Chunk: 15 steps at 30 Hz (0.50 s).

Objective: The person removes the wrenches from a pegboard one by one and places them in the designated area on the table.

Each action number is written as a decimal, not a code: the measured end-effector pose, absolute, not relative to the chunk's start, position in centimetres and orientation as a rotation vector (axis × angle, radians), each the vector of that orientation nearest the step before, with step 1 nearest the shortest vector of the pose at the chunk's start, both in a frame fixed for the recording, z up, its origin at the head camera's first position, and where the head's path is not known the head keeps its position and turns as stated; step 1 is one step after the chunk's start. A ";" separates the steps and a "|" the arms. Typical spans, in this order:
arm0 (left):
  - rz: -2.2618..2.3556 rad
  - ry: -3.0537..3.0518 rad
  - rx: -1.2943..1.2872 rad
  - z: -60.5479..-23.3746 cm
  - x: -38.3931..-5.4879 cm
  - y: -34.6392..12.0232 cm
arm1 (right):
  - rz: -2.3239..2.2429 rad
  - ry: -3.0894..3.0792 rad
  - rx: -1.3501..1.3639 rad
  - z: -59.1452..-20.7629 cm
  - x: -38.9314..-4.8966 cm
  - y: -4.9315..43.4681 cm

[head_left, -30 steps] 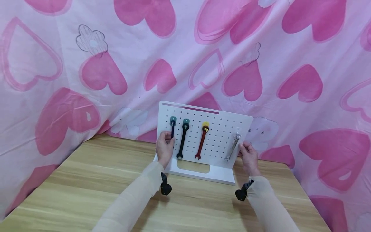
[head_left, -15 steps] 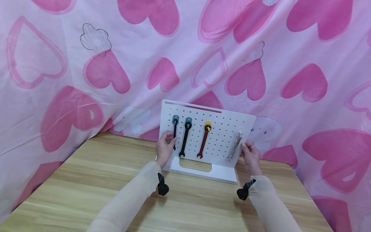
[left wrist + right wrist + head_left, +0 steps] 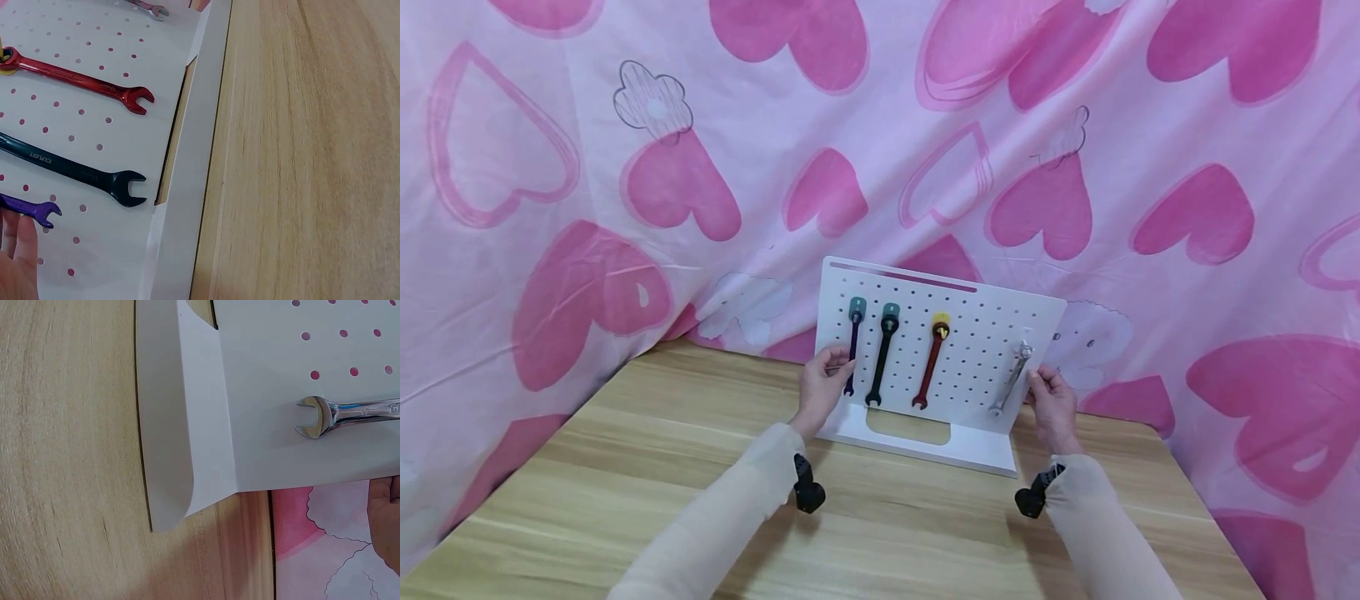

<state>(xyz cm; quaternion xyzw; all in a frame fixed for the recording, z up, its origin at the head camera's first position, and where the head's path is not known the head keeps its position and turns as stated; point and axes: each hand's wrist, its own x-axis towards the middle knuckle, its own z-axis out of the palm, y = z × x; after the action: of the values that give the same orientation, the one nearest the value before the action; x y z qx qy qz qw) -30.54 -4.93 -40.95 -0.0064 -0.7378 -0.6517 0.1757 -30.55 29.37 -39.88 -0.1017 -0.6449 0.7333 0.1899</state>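
A white pegboard stand (image 3: pixel 977 358) stands tilted back on the table with wrenches hanging on it. At its left edge is my left hand (image 3: pixel 822 387), its fingertips right by a purple wrench (image 3: pixel 853 354). In the left wrist view, fairly straight fingers (image 3: pixel 26 244) reach the purple wrench's open end (image 3: pixel 45 212). A dark green wrench (image 3: pixel 882 362) hangs beside it, then a red wrench (image 3: pixel 930 367). My right hand (image 3: pixel 1054 408) pinches the board's right edge next to a silver wrench (image 3: pixel 1011 383). Part of that hand (image 3: pixel 384 519) shows below the edge in the right wrist view.
The stand's base (image 3: pixel 977 451) has a long cutout and rests on a wooden table (image 3: pixel 917 533). Green hooks (image 3: pixel 891 310) and a yellow hook (image 3: pixel 941 319) hold wrenches. Behind hangs a pink heart-patterned cloth (image 3: pixel 760 150).
My left hand has drawn slightly left and back from the purple wrench, whose lower end now shows. My right hand stays at the board's right edge. The head view has shifted a little.
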 end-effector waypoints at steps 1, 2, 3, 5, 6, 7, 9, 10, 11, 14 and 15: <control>-1.864 -2.091 -0.016 -40.9 -30.5 -5.0 | 2.064 -1.815 -0.284 -39.9 -30.5 29.4; -1.876 -2.095 -0.013 -40.9 -30.4 -5.1 | 2.065 -1.817 -0.291 -39.9 -30.5 29.4; -1.892 -2.097 -0.013 -40.9 -30.3 -5.1 | 2.061 -1.825 -0.294 -39.8 -30.5 29.4; -1.922 -2.098 -0.018 -40.8 -30.1 -5.2 | 2.059 -1.840 -0.303 -39.8 -30.4 29.4; -1.932 -2.100 -0.022 -40.7 -30.0 -5.3 | 2.054 -1.850 -0.308 -39.8 -30.4 29.4; -1.945 -2.102 -0.023 -40.7 -29.9 -5.3 | 2.055 -1.854 -0.312 -39.8 -30.4 29.4; -1.963 -2.108 -0.026 -40.5 -29.7 -5.4 | 2.052 -1.862 -0.311 -39.7 -30.3 29.4; -1.969 -2.113 -0.025 -40.5 -29.6 -5.5 | 2.054 -1.862 -0.312 -39.7 -30.3 29.5; -1.977 -2.115 -0.024 -40.4 -29.6 -5.5 | 2.053 -1.865 -0.312 -39.7 -30.3 29.5; -1.996 -2.127 -0.014 -40.2 -29.3 -5.6 | 2.065 -1.874 -0.327 -39.6 -30.3 29.5; -1.997 -2.131 -0.014 -40.1 -29.2 -5.6 | 2.063 -1.882 -0.333 -39.6 -30.3 29.5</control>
<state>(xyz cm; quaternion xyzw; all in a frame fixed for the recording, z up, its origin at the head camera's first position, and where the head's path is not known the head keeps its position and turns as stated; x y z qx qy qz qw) -29.22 -5.58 -40.14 -0.0046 -0.7252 -0.6796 0.1101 -30.34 29.54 -39.61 -0.1168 -0.6602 0.7237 0.1638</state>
